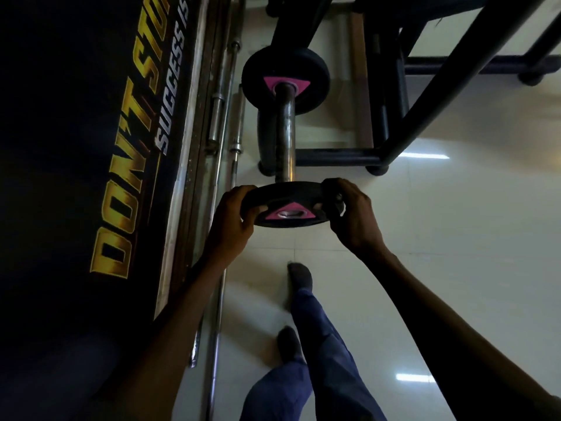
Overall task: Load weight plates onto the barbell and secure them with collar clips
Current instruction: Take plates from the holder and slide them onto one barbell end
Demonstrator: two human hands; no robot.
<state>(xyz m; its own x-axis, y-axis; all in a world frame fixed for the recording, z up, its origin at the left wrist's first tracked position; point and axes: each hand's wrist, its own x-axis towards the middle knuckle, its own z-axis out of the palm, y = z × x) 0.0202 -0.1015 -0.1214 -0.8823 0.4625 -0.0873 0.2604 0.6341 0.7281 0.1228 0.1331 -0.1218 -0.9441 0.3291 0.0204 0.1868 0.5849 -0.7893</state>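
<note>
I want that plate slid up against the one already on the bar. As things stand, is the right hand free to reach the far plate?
Probably not. The right hand and left hand both grip the near plate, just started on the bar's end. The far plate sits at the sleeve's other end.

I've got a black weight plate [288,205] at the near end of the barbell sleeve [286,135], face toward me, a pink triangle around its centre hole. The steel tip of the sleeve shows right inside that hole, so the plate sits on the very end. The sleeve runs away from me, worn grey metal. At its far end sits a second black plate [285,79], upright, same pink triangle, snug around the bar.
</note>
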